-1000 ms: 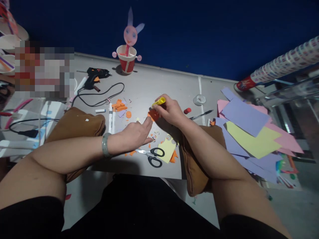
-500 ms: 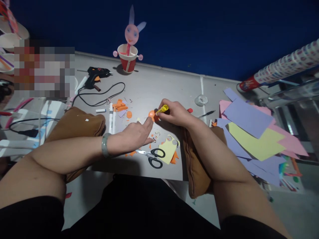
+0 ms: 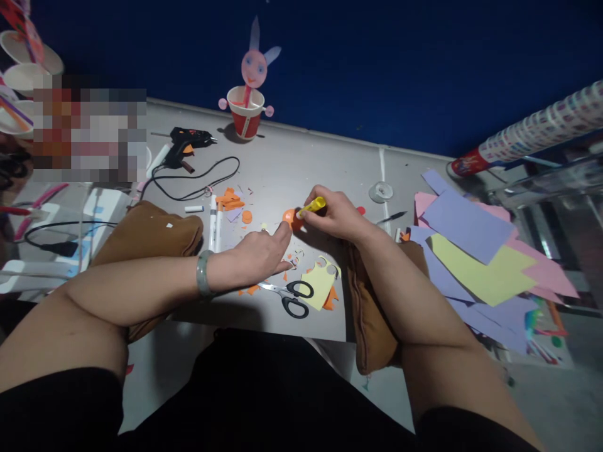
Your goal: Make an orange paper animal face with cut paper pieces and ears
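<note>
A: Largest item first?
B: Smooth grey desk (image 3: 339, 169), spanning mid-frame; matte dark blue wall (image 3: 358, 69) above it.

A: Then?
B: At right, overlapping flat paper: purple sheets (image 3: 468, 226), a jagged yellow sheet (image 3: 487, 270), pink sheets (image 3: 556, 276). Padded brown cushions (image 3: 151, 238) under the forearms, left and right of centre, fabric seamed. Upper right, a long ribbed column of nested paper cups (image 3: 532, 129). Top centre, a tapered red paper cup (image 3: 246, 122) bearing a round pink rabbit-like head (image 3: 254, 69).

A: State of the hands?
B: Left hand (image 3: 264, 254), centre: fingers extended side by side, tips pressing on paper, thumb apart. Right hand (image 3: 332, 213), just right of centre: thumb and fingers pinching a yellow marker.

A: Smaller items?
B: Scissors (image 3: 282, 290), lower centre: shiny metal blades, black looped handles. Yellow marker (image 3: 316, 204): cylindrical, tilted. Smallest, the orange paper piece (image 3: 288, 215), mid-frame between both hands: thin, round-edged, under the left fingertips. Marker tip at its right side; contact cannot be resolved.
</note>
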Tool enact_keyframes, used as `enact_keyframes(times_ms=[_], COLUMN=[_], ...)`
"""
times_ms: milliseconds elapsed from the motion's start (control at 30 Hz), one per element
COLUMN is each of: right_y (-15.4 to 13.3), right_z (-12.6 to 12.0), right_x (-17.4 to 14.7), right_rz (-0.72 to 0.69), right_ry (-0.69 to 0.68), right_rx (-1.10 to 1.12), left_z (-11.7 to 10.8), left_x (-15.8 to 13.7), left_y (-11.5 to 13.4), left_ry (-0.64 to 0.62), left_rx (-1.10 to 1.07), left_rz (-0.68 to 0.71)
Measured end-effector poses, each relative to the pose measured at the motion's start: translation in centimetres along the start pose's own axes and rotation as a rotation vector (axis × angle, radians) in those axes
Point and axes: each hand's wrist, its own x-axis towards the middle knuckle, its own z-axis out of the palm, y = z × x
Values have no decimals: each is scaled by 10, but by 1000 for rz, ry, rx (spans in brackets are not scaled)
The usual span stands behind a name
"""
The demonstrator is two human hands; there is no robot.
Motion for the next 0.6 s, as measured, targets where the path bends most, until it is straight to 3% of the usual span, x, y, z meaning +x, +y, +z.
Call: enact_keyframes(times_ms=[100, 200, 367, 500, 600], right_y=[1, 1, 3, 8, 13], right_z=[4, 7, 4, 2, 1], right_x=[0, 0, 1, 4, 7], right_rz=[-18, 27, 103, 176, 195], right_ry=[-94, -63, 118, 325, 358], right_rx=[-83, -109, -50, 133, 290], left_z=[0, 1, -1, -3, 0], left_x=[0, 0, 0, 0, 0], left_y=[0, 0, 0, -1, -2], left_ry=[1, 3, -12, -28, -29], left_rx=[5, 12, 11, 8, 0], left_rz=[-3, 0, 8, 8, 11])
